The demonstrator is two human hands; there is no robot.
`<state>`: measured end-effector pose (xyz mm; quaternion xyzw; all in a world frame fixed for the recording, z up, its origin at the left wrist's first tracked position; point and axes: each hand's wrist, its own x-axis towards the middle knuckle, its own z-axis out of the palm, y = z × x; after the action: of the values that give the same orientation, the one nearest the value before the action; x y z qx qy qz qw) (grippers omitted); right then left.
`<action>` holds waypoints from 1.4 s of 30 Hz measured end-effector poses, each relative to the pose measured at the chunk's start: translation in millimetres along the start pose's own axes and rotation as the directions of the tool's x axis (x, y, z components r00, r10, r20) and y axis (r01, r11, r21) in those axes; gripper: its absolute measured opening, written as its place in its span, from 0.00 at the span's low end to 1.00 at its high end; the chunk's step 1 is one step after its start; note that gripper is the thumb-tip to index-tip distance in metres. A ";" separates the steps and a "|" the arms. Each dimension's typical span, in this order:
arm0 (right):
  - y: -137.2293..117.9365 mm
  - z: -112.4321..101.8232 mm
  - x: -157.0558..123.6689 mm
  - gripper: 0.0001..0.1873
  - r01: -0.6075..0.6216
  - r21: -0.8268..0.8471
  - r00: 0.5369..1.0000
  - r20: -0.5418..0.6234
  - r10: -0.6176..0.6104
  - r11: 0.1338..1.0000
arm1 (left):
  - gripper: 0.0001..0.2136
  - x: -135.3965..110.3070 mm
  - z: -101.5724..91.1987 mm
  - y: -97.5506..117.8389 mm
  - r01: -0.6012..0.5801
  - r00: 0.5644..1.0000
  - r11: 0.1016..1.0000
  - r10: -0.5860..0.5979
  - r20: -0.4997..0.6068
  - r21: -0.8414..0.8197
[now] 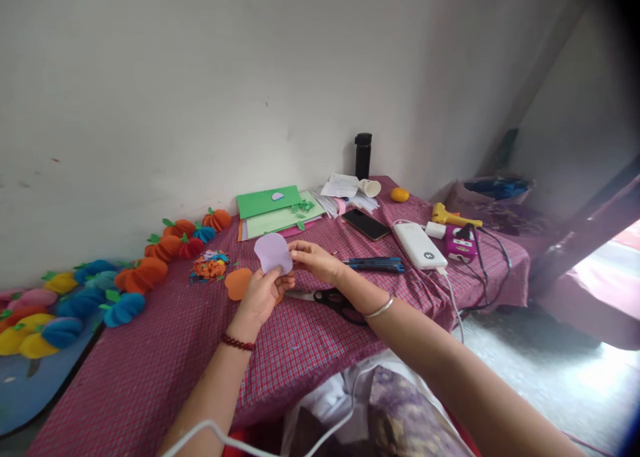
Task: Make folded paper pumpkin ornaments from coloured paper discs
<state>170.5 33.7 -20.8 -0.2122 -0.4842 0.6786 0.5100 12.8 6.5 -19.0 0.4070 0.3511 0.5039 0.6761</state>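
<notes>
A lilac paper cutout [273,251] with rounded, wavy edges is held up over the table. My left hand [267,289] pinches its lower edge between thumb and fingers. At its right edge, my right hand [314,259] grips it with the fingertips. An orange paper cutout [239,284] lies on the cloth just left of my left hand, and a bit of orange shows beneath that hand. Scissors with black handles [340,302] rest under my right forearm, their blades pointing left toward my left hand. Behind them is a blue box cutter [377,264].
Paper pumpkins [143,275] line the left side, near a heap of paper scraps [210,266]. Green paper sheets [267,202], a phone [366,223], a black bottle [363,157] and a paper cup [370,188] stand behind. Rightward are a power bank [420,245], purple power strip [461,243] and yellow glue gun [453,217].
</notes>
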 end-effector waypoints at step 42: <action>-2.5 0.7 -4.3 0.16 -0.034 -0.436 0.999 0.000 0.038 0.899 | 0.12 -1.4 -25.7 22.5 -0.190 0.947 0.895 0.276 -0.167 0.403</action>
<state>172.8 29.6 -19.2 -0.3270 -0.6216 0.5633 0.4350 -19.2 13.8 -9.4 0.5120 0.4634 0.5452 0.4753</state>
